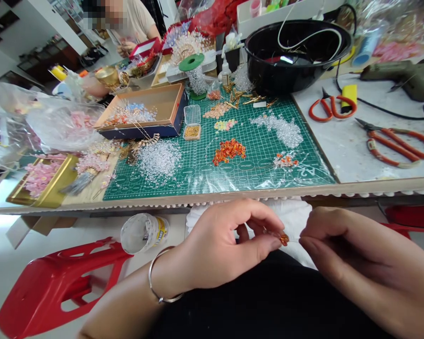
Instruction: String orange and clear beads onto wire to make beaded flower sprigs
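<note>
My left hand [229, 240] pinches a small orange beaded piece [284, 239] between thumb and fingertips, just in front of the table edge. To its right, my right hand [360, 254] is closed, thumb against forefinger; a thin wire seems to run between the two hands, too fine to make out fully. Both hands hover above my lap. On the green cutting mat [198, 174] beyond them lie a pile of orange beads [229, 151], clear beads [159, 162], more clear pieces [281, 129] and a small cluster of orange and white beaded pieces [285, 161].
Orange-handled pliers [399, 141], red-handled scissors [332, 107] and a glue gun [406, 75] lie at the right. A black basin [297, 56] and an open box [144, 110] stand behind. A red stool [63, 287] is at lower left. Another person [134, 23] sits across.
</note>
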A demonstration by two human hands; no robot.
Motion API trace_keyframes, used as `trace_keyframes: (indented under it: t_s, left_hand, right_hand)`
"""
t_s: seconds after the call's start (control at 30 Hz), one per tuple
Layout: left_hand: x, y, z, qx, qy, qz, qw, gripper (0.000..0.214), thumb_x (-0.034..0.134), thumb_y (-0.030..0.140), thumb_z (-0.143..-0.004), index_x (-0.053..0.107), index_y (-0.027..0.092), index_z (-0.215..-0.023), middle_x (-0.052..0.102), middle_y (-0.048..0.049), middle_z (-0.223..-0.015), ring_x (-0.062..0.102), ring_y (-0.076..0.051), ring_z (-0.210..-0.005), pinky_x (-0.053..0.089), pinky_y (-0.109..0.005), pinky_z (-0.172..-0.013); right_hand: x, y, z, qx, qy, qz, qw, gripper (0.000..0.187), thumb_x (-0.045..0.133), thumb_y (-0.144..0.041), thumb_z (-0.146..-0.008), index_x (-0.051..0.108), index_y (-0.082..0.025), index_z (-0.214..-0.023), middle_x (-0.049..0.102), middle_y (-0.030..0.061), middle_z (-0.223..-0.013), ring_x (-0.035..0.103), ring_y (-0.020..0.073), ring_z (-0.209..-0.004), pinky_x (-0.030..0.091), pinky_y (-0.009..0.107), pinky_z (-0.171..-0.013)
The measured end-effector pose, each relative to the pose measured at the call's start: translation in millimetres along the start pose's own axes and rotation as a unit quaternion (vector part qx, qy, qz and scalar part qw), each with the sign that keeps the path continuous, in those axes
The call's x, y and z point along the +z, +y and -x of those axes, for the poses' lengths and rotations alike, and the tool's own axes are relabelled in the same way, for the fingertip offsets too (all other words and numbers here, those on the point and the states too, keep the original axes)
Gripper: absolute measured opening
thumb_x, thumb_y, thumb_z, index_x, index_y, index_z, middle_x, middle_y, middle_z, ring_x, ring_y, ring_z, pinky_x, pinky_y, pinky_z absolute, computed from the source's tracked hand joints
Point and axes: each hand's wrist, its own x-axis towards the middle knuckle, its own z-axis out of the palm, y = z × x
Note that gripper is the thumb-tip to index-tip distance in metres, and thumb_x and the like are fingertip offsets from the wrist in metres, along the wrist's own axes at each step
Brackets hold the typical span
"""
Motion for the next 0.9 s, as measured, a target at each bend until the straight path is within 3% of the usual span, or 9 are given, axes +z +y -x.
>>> trace_keyframes:
  t_s: [0.17,0.33,0.6,0.77,0.9]
  left_hand:
    - [3.5,1.8,0.2,0.032,0.021,-0.051,0.998,0.014,0.071,0.022,-0.089,0.069,0.016,-0.101,0.076,-0.005,-0.092,0.07,-0.013,-0.079,0.056,-0.023,-0.07]
    - [5.5,5.2,-0.3,0.056,0.016,-0.092,0.994,0.011,0.068,0.017,-0.09,0.069,0.014,-0.1,0.076,-0.005,-0.091,0.069,-0.012,-0.078,0.056,-0.021,-0.069]
    - [7.6,8.1,-2.1,-0.04,-0.004,0.025,0.999,0.015,0.074,0.023,-0.087,0.069,0.016,-0.099,0.074,-0.0051,-0.092,0.07,-0.013,-0.08,0.056,-0.023,-0.073]
    - [8.8,6.1,-4.1,-0.122,-0.039,0.161,0.979,0.018,0.078,0.024,-0.083,0.067,0.017,-0.095,0.071,-0.0019,-0.083,0.067,-0.01,-0.071,0.054,-0.021,-0.067]
    - [9.5,5.5,-4.0,-0.088,-0.021,0.121,0.988,0.015,0.077,0.022,-0.083,0.069,0.016,-0.094,0.073,-0.004,-0.088,0.069,-0.011,-0.077,0.055,-0.022,-0.072]
  right_hand:
    - [-2.8,0.5,-1.7,-0.137,-0.032,0.018,0.99,0.013,0.056,-0.014,-0.09,0.054,-0.026,-0.091,0.059,-0.0048,-0.063,0.055,0.0108,-0.047,0.047,0.021,-0.046]
    - [-5.3,1.5,-0.7,-0.209,-0.022,0.045,0.977,0.017,0.054,-0.006,-0.091,0.055,-0.022,-0.094,0.062,-0.0005,-0.067,0.059,0.0126,-0.056,0.045,0.023,-0.048]
    - [-6.5,8.6,6.4,-0.248,0.003,0.066,0.967,0.022,0.057,-0.002,-0.088,0.056,-0.021,-0.097,0.056,-0.0019,-0.062,0.049,0.0135,-0.05,0.039,0.028,-0.046]
    - [-6.4,6.9,4.9,-0.262,0.009,0.075,0.962,0.023,0.058,0.0,-0.087,0.057,-0.021,-0.098,0.053,-0.003,-0.061,0.048,0.0125,-0.05,0.04,0.026,-0.046]
    - [-6.7,6.7,6.6,-0.219,-0.012,0.027,0.975,0.021,0.055,-0.004,-0.088,0.055,-0.023,-0.097,0.053,-0.0037,-0.061,0.049,0.0117,-0.048,0.039,0.026,-0.044]
